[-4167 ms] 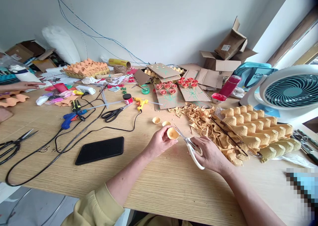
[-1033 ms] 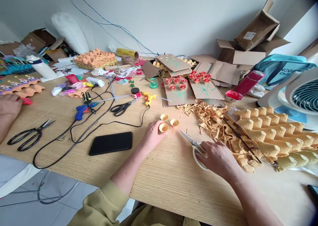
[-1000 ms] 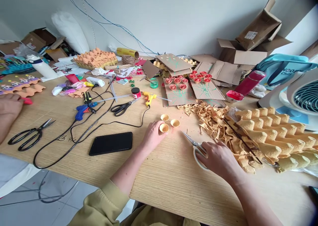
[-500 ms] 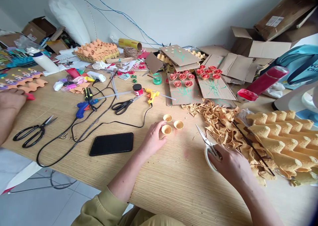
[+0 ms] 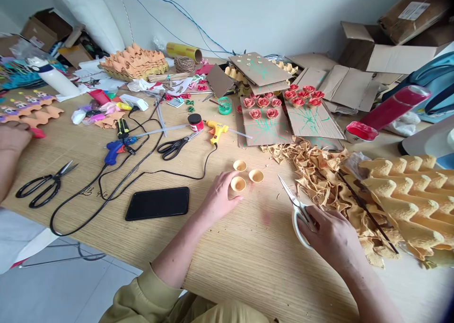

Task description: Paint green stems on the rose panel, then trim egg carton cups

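Three small yellow paper cups stand close together on the wooden table: a rear one (image 5: 240,165), a right one (image 5: 256,175) and a front one (image 5: 238,184). My left hand (image 5: 223,197) rests beside the front cup, thumb and fingers apart around its left side; whether it touches the cup is hard to tell. In my right hand (image 5: 328,235) are white-handled scissors (image 5: 301,215), their tips pointing up and left towards the cups. Cut yellow scraps (image 5: 315,171) lie heaped beyond the scissors, next to stacked yellow egg trays (image 5: 407,195).
A black phone (image 5: 158,203) lies left of my forearm. Behind are a yellow glue gun (image 5: 217,131), a blue glue gun (image 5: 115,151) with cables, and black scissors (image 5: 177,145). Red paper roses on cardboard (image 5: 266,131) stand further back. Another person's hand (image 5: 14,136) is at far left.
The whole view has shifted slightly. My left thumb and fingers are spread a little wider beside the front cup. My right hand still holds the scissors.
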Available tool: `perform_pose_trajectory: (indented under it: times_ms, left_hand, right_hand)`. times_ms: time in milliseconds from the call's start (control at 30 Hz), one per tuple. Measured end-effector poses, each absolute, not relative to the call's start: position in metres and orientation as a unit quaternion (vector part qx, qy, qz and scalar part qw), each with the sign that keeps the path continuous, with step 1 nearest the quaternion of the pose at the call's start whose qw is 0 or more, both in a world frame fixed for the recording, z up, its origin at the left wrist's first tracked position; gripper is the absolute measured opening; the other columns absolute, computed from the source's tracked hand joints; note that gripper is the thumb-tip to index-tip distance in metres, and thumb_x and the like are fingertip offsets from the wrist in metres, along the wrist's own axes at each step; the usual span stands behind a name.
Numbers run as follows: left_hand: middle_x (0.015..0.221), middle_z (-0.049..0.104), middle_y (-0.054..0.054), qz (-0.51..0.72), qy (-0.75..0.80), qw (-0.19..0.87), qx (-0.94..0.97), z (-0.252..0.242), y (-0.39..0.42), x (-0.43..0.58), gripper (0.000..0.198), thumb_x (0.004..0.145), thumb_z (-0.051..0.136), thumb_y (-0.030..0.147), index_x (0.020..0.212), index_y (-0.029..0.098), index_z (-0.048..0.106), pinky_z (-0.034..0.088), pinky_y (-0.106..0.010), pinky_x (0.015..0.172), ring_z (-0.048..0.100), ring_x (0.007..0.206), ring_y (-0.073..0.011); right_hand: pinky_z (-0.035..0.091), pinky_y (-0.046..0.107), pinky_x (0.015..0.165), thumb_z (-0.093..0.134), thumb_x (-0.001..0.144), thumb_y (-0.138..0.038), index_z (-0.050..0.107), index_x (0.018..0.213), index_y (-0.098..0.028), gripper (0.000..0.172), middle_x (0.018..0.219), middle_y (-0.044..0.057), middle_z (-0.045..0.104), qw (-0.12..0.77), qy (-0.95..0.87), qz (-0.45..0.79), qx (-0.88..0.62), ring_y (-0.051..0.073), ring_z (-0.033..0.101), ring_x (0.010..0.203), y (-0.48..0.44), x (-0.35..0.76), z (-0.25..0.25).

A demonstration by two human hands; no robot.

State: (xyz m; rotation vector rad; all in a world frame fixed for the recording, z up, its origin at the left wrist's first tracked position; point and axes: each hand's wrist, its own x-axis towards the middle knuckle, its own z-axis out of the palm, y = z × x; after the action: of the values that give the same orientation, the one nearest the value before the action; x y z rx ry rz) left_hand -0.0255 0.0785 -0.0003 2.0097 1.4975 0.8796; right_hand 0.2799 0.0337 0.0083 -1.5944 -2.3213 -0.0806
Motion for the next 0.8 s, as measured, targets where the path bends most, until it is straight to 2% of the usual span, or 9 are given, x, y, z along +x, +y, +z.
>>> perform_pose_trajectory:
  times_ms: [100, 200, 333, 533, 667, 800]
  left_hand:
    - [0.132, 0.060, -0.009, 0.328, 0.539, 0.242, 0.737, -0.003, 0.080, -0.024, 0.060, 0.079, 0.068, 0.005, 0.133, 0.025, 0.049, 0.045, -0.047, 0.106, 0.055, 0.123, -0.0259]
    - [0.123, 0.063, -0.009, 0.325, 0.559, 0.229, 0.728, -0.005, 0.081, -0.023, 0.051, 0.079, 0.072, 0.011, 0.125, 0.023, 0.055, 0.048, -0.046, 0.102, 0.058, 0.117, -0.0265]
    - [0.122, 0.061, -0.010, 0.309, 0.574, 0.227, 0.724, -0.004, 0.079, -0.024, 0.057, 0.072, 0.082, 0.017, 0.123, 0.020, 0.055, 0.048, -0.047, 0.102, 0.057, 0.115, -0.0280]
    - [0.129, 0.062, -0.010, 0.319, 0.556, 0.259, 0.723, -0.002, 0.078, -0.031, 0.055, 0.075, 0.073, 0.007, 0.126, 0.021, 0.054, 0.047, -0.045, 0.106, 0.058, 0.121, -0.0263]
    - [0.117, 0.069, -0.009, 0.335, 0.563, 0.256, 0.710, -0.003, 0.078, -0.028, 0.039, 0.077, 0.069, 0.007, 0.112, 0.020, 0.060, 0.050, -0.044, 0.100, 0.063, 0.111, -0.0253]
    - [0.109, 0.070, -0.006, 0.369, 0.555, 0.275, 0.693, 0.005, 0.073, -0.017, 0.038, 0.072, 0.075, 0.010, 0.106, 0.020, 0.060, 0.054, -0.037, 0.087, 0.066, 0.100, -0.0224]
  right_hand:
    - [0.039, 0.029, 0.066, 0.054, 0.095, -0.044, 0.060, 0.080, -0.023, 0.027, 0.060, -0.002, 0.061, 0.172, -0.820, -0.016, -0.545, 0.017, 0.054, 0.057, 0.033, 0.277, 0.008]
    - [0.039, 0.029, 0.066, 0.054, 0.095, -0.043, 0.059, 0.080, -0.023, 0.025, 0.060, -0.003, 0.060, 0.184, -0.823, -0.002, -0.537, 0.017, 0.053, 0.056, 0.032, 0.273, 0.007]
    - [0.038, 0.029, 0.065, 0.053, 0.096, -0.043, 0.057, 0.076, -0.023, 0.027, 0.057, -0.003, 0.058, 0.192, -0.830, 0.005, -0.523, 0.017, 0.054, 0.057, 0.030, 0.267, 0.007]
    - [0.038, 0.029, 0.067, 0.054, 0.096, -0.041, 0.052, 0.075, -0.023, 0.028, 0.057, -0.003, 0.056, 0.204, -0.839, 0.016, -0.504, 0.016, 0.051, 0.055, 0.031, 0.265, 0.007]
    - [0.039, 0.030, 0.069, 0.056, 0.095, -0.039, 0.052, 0.077, -0.023, 0.024, 0.060, -0.003, 0.057, 0.207, -0.840, 0.027, -0.500, 0.016, 0.051, 0.056, 0.030, 0.263, 0.005]
    - [0.039, 0.032, 0.074, 0.056, 0.095, -0.037, 0.054, 0.084, -0.022, 0.018, 0.069, -0.001, 0.062, 0.194, -0.850, 0.062, -0.485, 0.016, 0.055, 0.061, 0.030, 0.257, 0.006]
